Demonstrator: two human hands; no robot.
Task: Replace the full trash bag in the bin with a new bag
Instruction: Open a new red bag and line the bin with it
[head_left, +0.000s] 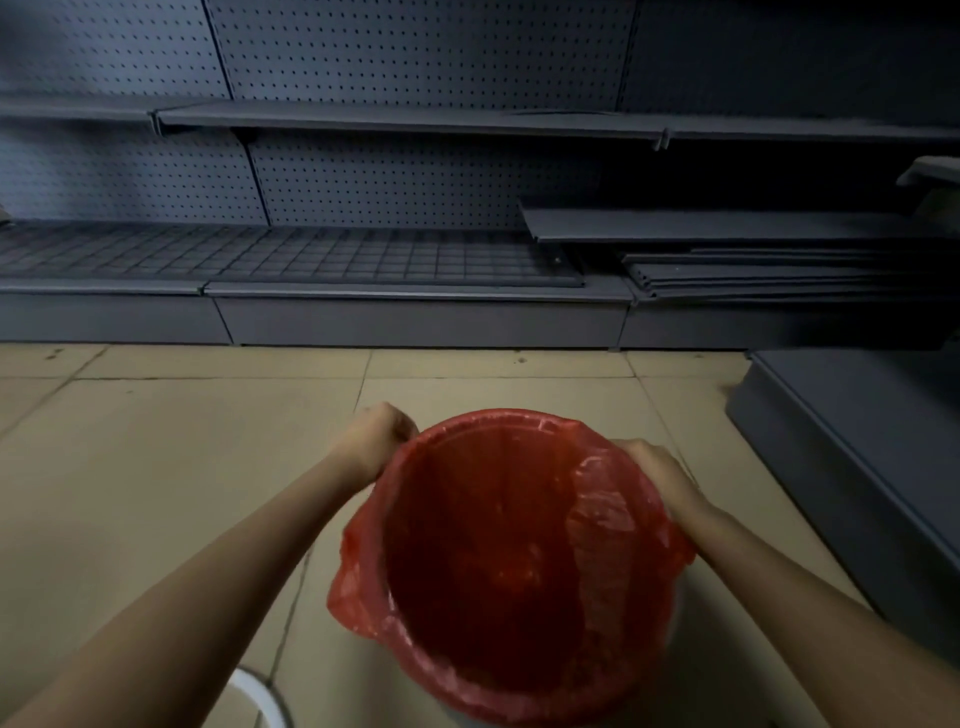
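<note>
Okay, I've got open tiled floor (156, 467) across the left of the frame, gondola shelving (395, 260) along the top, a dark shelf base (857, 457) crowding the right edge. My left hand (376, 436) and right hand (654, 473) are both curled closed, pinching the red trash bag (498, 545) at opposite sides. Lower centre, the bag's mouth is spread wide, translucent, folded over the bin's rim, bin itself mostly hidden.
</note>
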